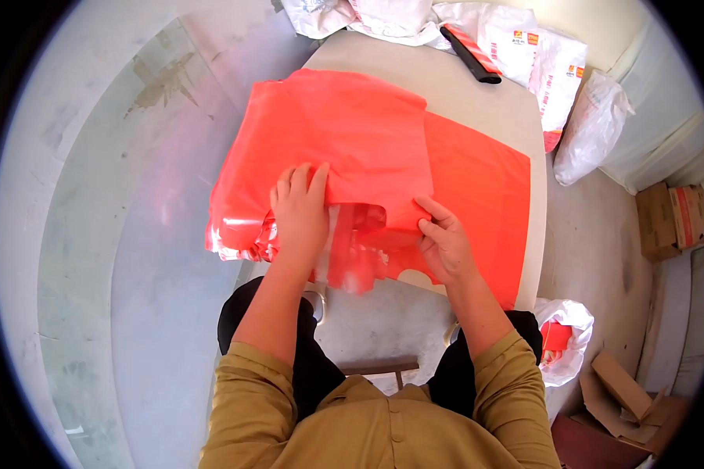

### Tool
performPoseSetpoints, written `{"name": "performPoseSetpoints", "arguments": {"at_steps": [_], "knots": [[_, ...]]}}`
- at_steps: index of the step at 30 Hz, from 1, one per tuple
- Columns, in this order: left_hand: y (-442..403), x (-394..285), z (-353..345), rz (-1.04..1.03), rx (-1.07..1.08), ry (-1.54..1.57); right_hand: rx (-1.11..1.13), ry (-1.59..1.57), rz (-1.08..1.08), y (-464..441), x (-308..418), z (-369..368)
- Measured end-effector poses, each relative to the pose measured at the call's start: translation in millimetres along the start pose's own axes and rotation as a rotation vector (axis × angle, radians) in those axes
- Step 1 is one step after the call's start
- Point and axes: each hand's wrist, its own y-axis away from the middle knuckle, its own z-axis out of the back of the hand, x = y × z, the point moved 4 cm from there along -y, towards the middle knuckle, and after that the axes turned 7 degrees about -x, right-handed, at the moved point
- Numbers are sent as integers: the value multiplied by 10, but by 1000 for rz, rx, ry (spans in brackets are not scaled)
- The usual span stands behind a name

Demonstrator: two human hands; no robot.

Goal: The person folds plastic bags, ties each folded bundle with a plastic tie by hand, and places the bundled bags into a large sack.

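Red plastic, thin and glossy, makes the top sheet (pixel 368 133), which spreads just beyond both hands. The right hand (pixel 444 241) pinches its near edge between thumb and forefinger, seemingly to part it from the red layer (pixel 485 180) lying beyond and right of that grip. The left hand (pixel 299 215) lies over the sheet, probably to stop it sliding; whether it also nips a fold, I cannot tell. A black-and-red object (pixel 471 55) lies on the tabletop (pixel 395 62) well beyond the right hand, perhaps parked out of the way, near white sacks (pixel 551 70) farther out.
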Motion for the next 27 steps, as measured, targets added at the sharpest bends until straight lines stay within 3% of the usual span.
{"name": "performPoseSetpoints", "arguments": {"at_steps": [6,15,21,24,27], "knots": [[-80,118,-14,-51,-8,51,-80,-58,48,76,192,64],[-112,-81,14,-143,-13,142,-14,-120,-53,124,332,135],[-98,-346,-102,-251,-25,189,-58,36,28,186,496,252],[-57,-417,-194,-203,0,235,-37,38,17,215,554,381],[-64,-570,-183,-179,37,259,-154,-55,83,249,570,515]]}}
